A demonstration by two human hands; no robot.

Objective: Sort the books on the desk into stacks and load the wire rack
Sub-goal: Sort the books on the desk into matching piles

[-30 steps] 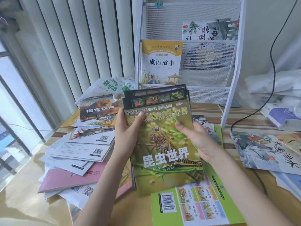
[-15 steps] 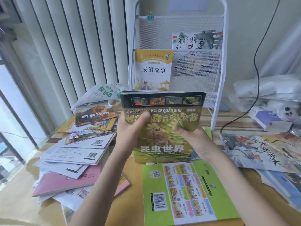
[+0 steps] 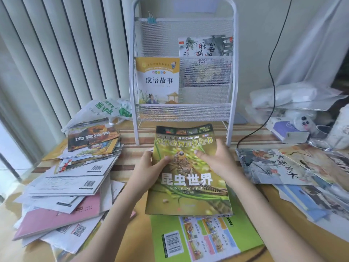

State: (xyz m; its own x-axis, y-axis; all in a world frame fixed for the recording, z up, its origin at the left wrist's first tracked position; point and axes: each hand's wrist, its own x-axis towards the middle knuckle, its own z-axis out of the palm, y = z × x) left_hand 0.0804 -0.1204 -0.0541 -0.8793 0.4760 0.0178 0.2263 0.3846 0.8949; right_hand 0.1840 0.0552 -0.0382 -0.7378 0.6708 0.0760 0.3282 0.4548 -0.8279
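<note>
Head view: at frame centre, a small stack of books topped by the green insect book (image 3: 188, 178) lies face up, its lower edge overlapping the bright green back cover (image 3: 204, 237) at lower centre. The left hand (image 3: 149, 167) grips the stack's left edge, thumb curled over the cover and the remaining fingers hidden underneath. The right hand (image 3: 217, 159) holds the right edge, thumb laid across the cover near the insect's head and the other fingers wrapped around the side. The stack's upper edge bows slightly upward. At upper centre, the white wire rack (image 3: 233, 72) stands upright on the desk (image 3: 128, 154), just behind the stack. Its middle pocket holds a yellow-and-white storybook (image 3: 157, 80) on the left; a book with ink-painting artwork (image 3: 205, 46) stands in the pocket above, on the right. A teal binder clip (image 3: 151, 20) is fastened to the rack's top bar. At left of frame, a loose pile of books (image 3: 75, 173) is fanned out, mostly back covers with barcodes, with a brown animal book (image 3: 92, 138) on its far end. At right of frame, illustrated books (image 3: 273, 167) lie spread flat. A black cable (image 3: 272, 76) hangs down the wall at upper right.
</note>
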